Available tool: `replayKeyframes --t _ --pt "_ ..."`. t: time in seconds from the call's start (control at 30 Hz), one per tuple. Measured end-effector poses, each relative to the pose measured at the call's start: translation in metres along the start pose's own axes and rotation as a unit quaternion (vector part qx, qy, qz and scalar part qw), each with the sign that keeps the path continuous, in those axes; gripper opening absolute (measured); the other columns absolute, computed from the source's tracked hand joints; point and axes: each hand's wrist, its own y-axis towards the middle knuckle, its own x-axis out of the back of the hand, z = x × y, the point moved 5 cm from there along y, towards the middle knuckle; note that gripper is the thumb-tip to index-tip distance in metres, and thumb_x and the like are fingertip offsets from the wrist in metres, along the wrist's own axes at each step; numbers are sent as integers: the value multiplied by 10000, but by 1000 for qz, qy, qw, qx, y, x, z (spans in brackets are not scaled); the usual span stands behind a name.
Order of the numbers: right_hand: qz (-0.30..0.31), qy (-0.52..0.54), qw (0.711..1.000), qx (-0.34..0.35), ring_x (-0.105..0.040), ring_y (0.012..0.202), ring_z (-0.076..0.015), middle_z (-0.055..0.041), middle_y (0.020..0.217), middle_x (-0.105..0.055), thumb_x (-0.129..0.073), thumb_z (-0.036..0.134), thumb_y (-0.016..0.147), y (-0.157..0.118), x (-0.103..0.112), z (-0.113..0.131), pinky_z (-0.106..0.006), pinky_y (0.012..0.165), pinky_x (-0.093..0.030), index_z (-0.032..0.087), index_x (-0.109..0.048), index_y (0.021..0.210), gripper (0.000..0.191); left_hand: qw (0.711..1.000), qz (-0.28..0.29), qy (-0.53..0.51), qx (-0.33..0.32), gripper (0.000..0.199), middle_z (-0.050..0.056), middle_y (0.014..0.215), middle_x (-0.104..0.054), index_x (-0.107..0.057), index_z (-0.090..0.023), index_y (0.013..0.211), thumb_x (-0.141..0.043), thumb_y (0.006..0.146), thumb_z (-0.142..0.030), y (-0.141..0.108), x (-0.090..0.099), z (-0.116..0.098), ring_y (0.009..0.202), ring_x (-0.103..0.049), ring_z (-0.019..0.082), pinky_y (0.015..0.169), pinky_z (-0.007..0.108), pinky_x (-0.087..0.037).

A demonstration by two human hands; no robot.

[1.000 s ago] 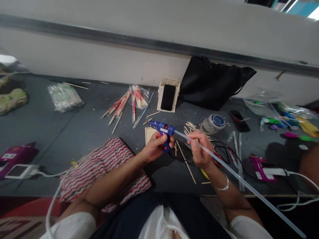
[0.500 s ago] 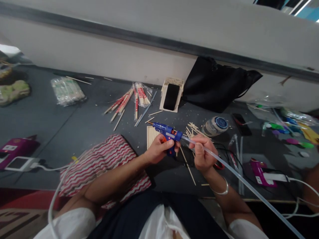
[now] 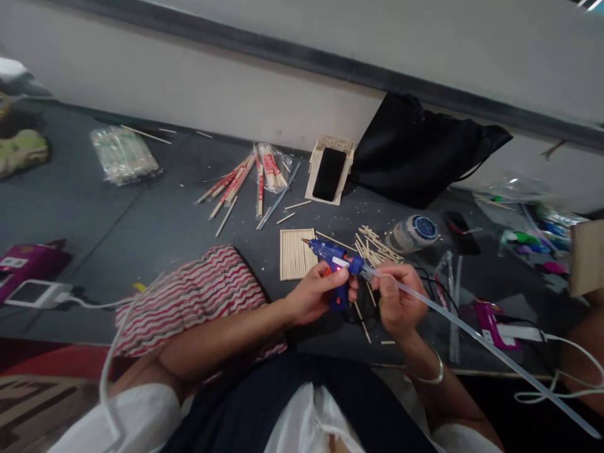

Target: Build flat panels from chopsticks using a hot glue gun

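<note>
My left hand (image 3: 317, 293) is wrapped round the handle of a blue glue gun (image 3: 336, 254), whose tip points up and left. Between the thumb and fingers of my right hand (image 3: 399, 296) is a long translucent glue stick (image 3: 491, 345); its near end is at the back of the gun and its far end reaches the lower right. A square panel of thin wooden sticks (image 3: 295, 254) lies on the table just left of the gun, partly under its tip. Loose short sticks (image 3: 372, 246) are scattered behind my right hand.
A striped cushion (image 3: 193, 296) lies at the left front. Farther back are wrapped chopsticks (image 3: 238, 179), a phone (image 3: 329, 174) and a black bag (image 3: 425, 151). A jar (image 3: 411, 234) and a purple box (image 3: 493, 324) stand on the right. Cables cross both sides.
Both hands, with the gun and glue stick, have moved right relative to the table, uncovering more of the stick panel. A brown piece has come into view at the right edge.
</note>
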Motion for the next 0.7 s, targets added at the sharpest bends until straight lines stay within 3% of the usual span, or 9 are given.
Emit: replayKeyframes --t 0.1,0.23,0.53,0.7 --pt "7 -20 999 42 -589 604 -150 32 675 -591 -587 278 970 -4 10 9 -295 588 -478 234 -609 867 114 996 30 -60 59 457 18 716 -714 -708 -135 816 -965 607 -450 -4 -7 24 592 -675 112 593 200 -519" --pt "26 -117 990 77 -578 553 -144 33 651 -599 -578 246 961 -5 10 16 -283 544 -462 244 -580 821 140 989 37 -107 90 448 19 730 -724 -726 -131 824 -960 616 -452 -7 -3 42 602 -688 111 584 189 -520" --pt "37 -214 974 65 -547 525 -147 25 608 -588 -534 309 975 8 -4 10 -289 514 -422 248 -534 735 247 981 37 -165 91 431 26 760 -750 -754 -135 917 -938 663 -429 -3 8 47 662 -718 136 676 225 -562" --pt "67 -193 979 19 -487 504 -137 44 574 -555 -562 299 942 20 -10 -2 -288 510 -379 246 -527 697 253 979 41 -183 75 390 49 792 -774 -764 -139 937 -909 712 -423 -1 8 46 710 -739 154 716 237 -567"
